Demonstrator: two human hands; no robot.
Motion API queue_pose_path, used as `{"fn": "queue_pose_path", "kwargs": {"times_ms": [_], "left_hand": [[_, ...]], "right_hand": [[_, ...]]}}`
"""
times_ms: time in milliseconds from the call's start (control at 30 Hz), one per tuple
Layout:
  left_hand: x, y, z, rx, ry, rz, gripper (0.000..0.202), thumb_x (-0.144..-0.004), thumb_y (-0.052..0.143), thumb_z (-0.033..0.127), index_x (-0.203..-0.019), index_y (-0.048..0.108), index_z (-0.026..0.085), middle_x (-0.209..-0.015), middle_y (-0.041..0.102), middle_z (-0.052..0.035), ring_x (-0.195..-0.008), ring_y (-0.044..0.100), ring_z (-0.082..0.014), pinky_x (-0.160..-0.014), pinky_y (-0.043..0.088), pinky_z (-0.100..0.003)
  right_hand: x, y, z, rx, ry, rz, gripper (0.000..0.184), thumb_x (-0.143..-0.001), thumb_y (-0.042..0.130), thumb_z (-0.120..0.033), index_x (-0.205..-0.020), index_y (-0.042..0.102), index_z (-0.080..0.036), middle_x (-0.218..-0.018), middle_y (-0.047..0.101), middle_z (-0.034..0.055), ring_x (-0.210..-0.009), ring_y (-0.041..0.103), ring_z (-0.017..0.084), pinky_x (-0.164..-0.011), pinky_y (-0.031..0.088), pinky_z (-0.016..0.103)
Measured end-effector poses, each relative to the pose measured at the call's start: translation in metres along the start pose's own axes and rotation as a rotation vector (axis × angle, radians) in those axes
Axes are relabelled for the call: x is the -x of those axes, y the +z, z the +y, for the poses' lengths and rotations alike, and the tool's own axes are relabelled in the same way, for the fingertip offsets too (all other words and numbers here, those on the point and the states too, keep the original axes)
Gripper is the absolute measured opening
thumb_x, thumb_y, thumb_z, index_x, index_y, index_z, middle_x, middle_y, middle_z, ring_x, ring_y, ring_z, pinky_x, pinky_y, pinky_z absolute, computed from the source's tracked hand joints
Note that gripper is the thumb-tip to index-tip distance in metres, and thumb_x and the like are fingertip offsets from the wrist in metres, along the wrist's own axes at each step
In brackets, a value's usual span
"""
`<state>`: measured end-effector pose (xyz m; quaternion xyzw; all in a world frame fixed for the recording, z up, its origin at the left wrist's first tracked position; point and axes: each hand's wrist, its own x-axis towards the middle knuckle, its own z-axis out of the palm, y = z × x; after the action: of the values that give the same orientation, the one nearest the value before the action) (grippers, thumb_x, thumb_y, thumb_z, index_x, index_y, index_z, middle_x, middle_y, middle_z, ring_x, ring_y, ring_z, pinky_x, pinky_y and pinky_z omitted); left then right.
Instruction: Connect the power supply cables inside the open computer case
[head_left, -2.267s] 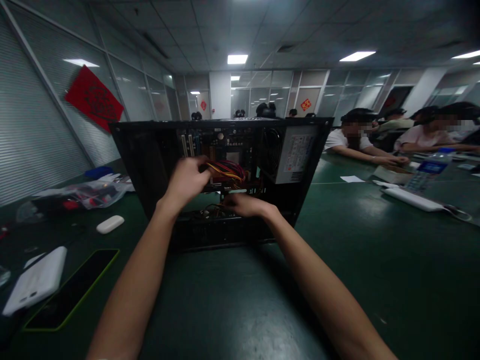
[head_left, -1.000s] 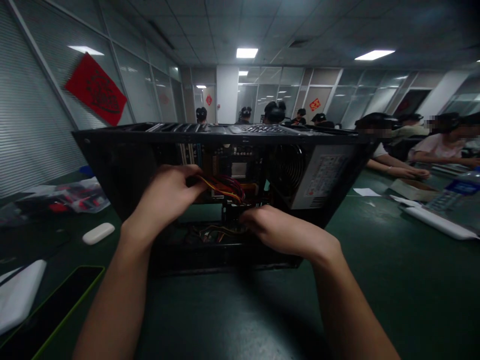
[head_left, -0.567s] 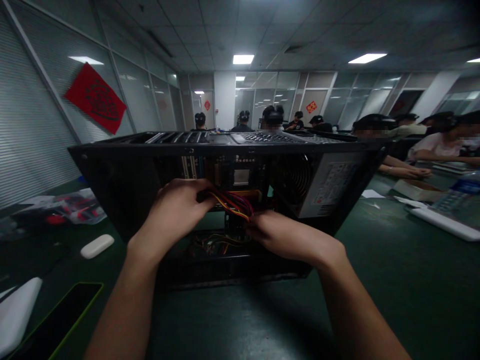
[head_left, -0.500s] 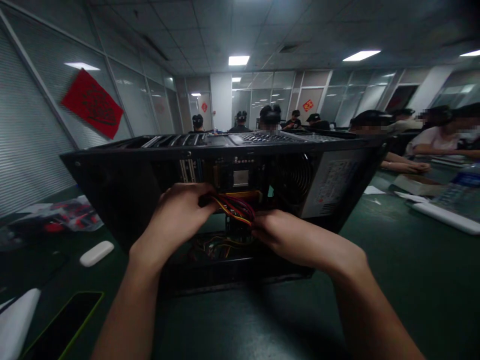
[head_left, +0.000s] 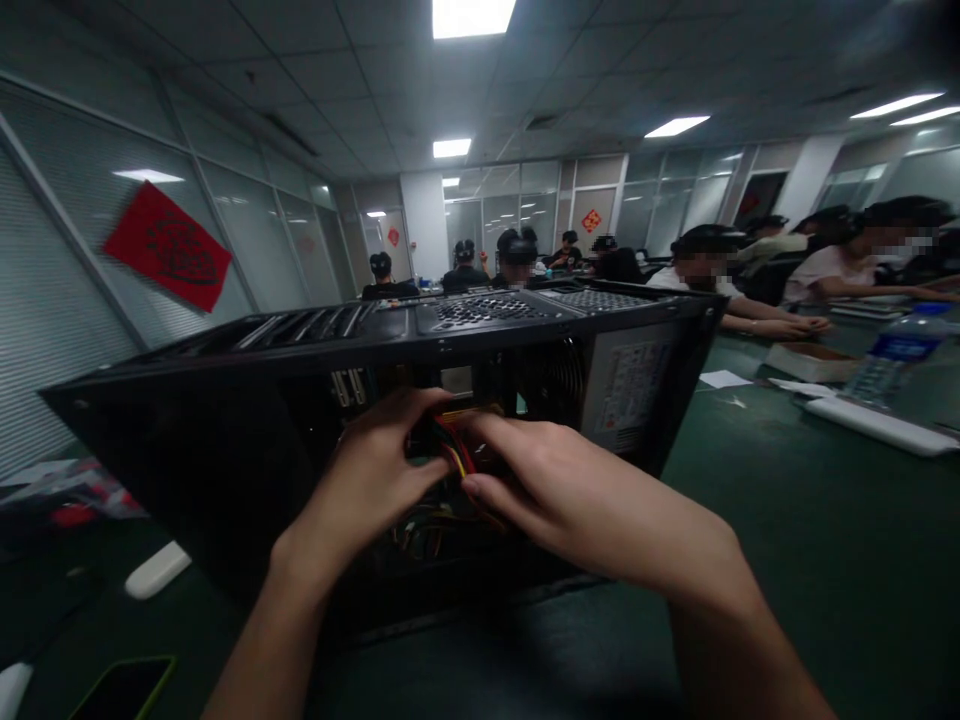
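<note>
An open black computer case (head_left: 225, 350) lies on its side on the dark green table (head_left: 787, 560), its inside facing me. Both my hands reach into it. My left hand (head_left: 375, 480) is closed around a bundle of red, yellow and black wires (head_left: 452, 450) near the middle of the case. My right hand (head_left: 570, 490) has come up against the same bundle from the right, fingers curled over it. Behind my hands the grey power supply (head_left: 630, 385) sits at the case's right end, with a fan beside it. What the fingertips pinch is hidden.
A small white oblong object (head_left: 156, 570) and a dark phone with a green edge (head_left: 124, 688) lie at the left. A water bottle (head_left: 889, 360) and a white keyboard-like bar (head_left: 877, 425) are at the right. Several people sit at the table at the back and right.
The view has moved closer and higher over the case. My right hand rose from the lower wires to the bundle my left hand holds, so both hands now meet there.
</note>
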<state>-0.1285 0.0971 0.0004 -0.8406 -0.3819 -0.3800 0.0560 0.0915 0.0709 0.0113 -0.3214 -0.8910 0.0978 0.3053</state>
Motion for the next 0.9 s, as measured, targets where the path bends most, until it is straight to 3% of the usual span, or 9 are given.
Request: {"fn": "queue_pose_path", "kwargs": {"times_ms": [167, 367, 500, 700, 900], "left_hand": [[-0.003, 0.006, 0.008, 0.026, 0.056, 0.11, 0.049, -0.084, 0.069, 0.021, -0.131, 0.057, 0.025, -0.125, 0.069, -0.0064, -0.114, 0.067, -0.0243, -0.101, 0.056, -0.038], [-0.004, 0.014, 0.012, 0.056, 0.046, 0.199, 0.034, -0.084, 0.072, 0.021, -0.116, 0.06, 0.022, -0.117, 0.07, -0.0069, -0.109, 0.069, -0.0223, -0.096, 0.058, -0.033], [-0.004, 0.015, 0.013, 0.025, 0.099, 0.213, 0.021, -0.085, 0.069, 0.018, -0.104, 0.06, 0.021, -0.117, 0.07, -0.0082, -0.109, 0.069, -0.0219, -0.092, 0.059, -0.031], [-0.002, 0.006, 0.01, -0.058, 0.156, 0.172, 0.022, -0.089, 0.066, 0.021, -0.11, 0.068, 0.023, -0.121, 0.071, -0.0078, -0.113, 0.068, -0.0226, -0.099, 0.058, -0.034], [0.002, 0.004, 0.014, -0.125, 0.244, 0.276, 0.015, -0.093, 0.064, 0.029, -0.105, 0.07, 0.022, -0.125, 0.07, -0.009, -0.114, 0.067, -0.022, -0.101, 0.056, -0.033]], "right_hand": [[-0.003, -0.001, 0.008, -0.058, 0.03, -0.016, 0.044, -0.098, 0.06, -0.039, -0.135, 0.053, -0.018, -0.112, 0.071, 0.0117, -0.1, 0.07, 0.026, -0.082, 0.053, 0.036], [-0.002, -0.007, 0.015, -0.116, 0.0, 0.013, 0.052, -0.097, 0.062, -0.042, -0.142, 0.048, -0.02, -0.121, 0.069, 0.0124, -0.11, 0.067, 0.028, -0.09, 0.053, 0.037], [-0.002, -0.006, 0.015, -0.157, -0.006, 0.031, 0.053, -0.095, 0.065, -0.04, -0.142, 0.048, -0.02, -0.115, 0.071, 0.011, -0.104, 0.069, 0.027, -0.085, 0.054, 0.035], [-0.007, 0.001, 0.015, -0.235, -0.059, 0.064, 0.053, -0.093, 0.067, -0.036, -0.142, 0.05, -0.024, -0.122, 0.069, 0.0088, -0.108, 0.068, 0.026, -0.089, 0.054, 0.035], [-0.018, 0.014, 0.013, -0.452, -0.117, 0.081, 0.052, -0.09, 0.071, -0.041, -0.136, 0.056, -0.02, -0.122, 0.069, 0.0067, -0.112, 0.065, 0.023, -0.095, 0.053, 0.033]]}}
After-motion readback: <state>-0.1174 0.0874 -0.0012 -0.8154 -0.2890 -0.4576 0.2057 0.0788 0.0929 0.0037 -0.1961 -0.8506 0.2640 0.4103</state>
